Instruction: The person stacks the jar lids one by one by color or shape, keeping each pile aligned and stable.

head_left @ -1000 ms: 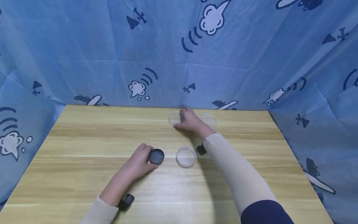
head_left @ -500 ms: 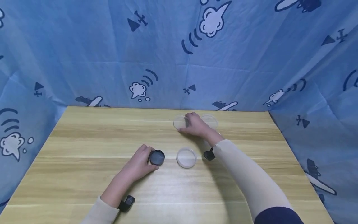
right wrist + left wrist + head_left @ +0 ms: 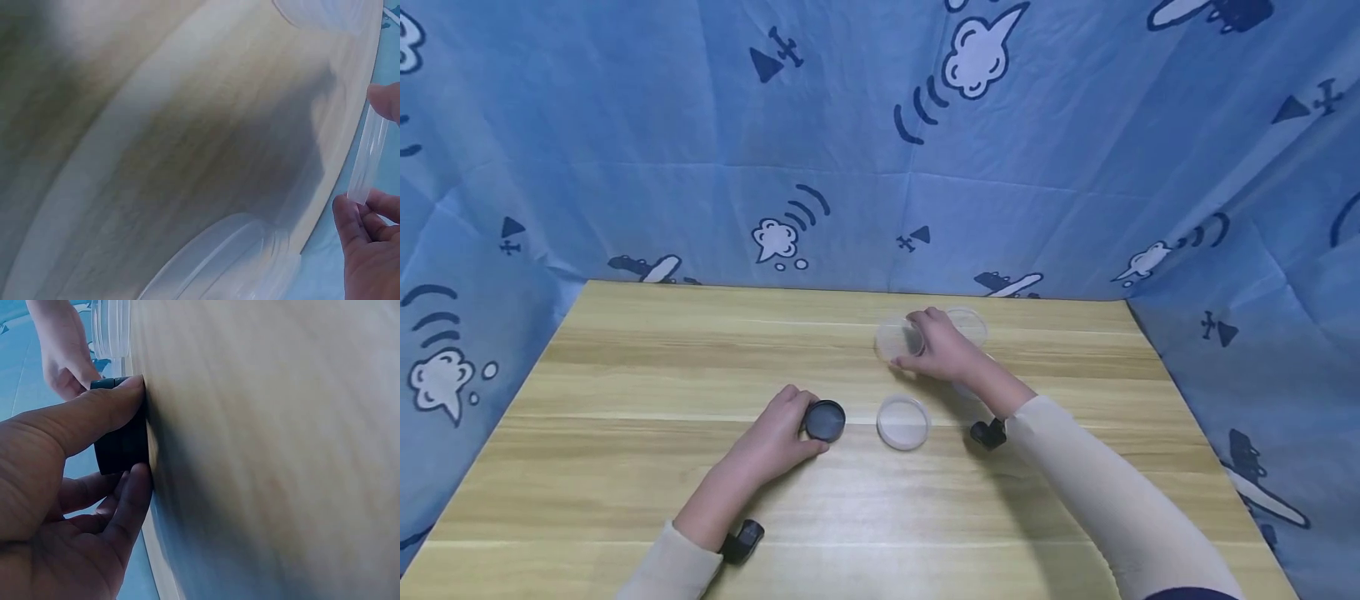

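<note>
My left hand [image 3: 777, 439] grips a round black container [image 3: 824, 421] by its sides on the table; in the left wrist view thumb and fingers clasp the black container [image 3: 122, 440]. Farther back, my right hand [image 3: 943, 346] holds a clear round dish [image 3: 895, 340] by its edge. The right wrist view shows this dish [image 3: 367, 156] edge-on, pinched between thumb and fingers, off the tabletop. Between the hands and nearer the front lies another clear round dish [image 3: 903, 423], touched by neither hand.
Behind the right hand is a clear dish [image 3: 968, 326], and one more clear piece [image 3: 964, 390] is partly hidden under the right forearm. Blue patterned cloth [image 3: 850, 125] hangs around the wooden table [image 3: 647, 375].
My right hand has moved to the right and toward the front with the clear dish in its grip. The left hand stays around the black container.
</note>
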